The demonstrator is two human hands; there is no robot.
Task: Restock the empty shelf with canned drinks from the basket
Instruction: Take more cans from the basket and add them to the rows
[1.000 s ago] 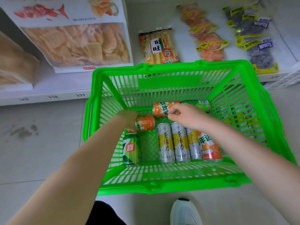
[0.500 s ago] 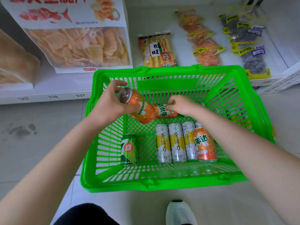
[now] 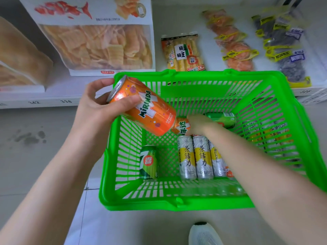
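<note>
Gripping a tilted orange Mirinda can (image 3: 141,106) above the green basket's (image 3: 177,204) left rim is the left hand (image 3: 93,110); the right hand (image 3: 198,123) clasps a second orange can (image 3: 182,127) inside the basket.

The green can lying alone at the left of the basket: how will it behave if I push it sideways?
The green can lies on its side on the basket floor, so it would probably roll, not slide. Nothing lies between it and the left wall, so it may stop there. It looks rigid, unlikely to dent.
</note>
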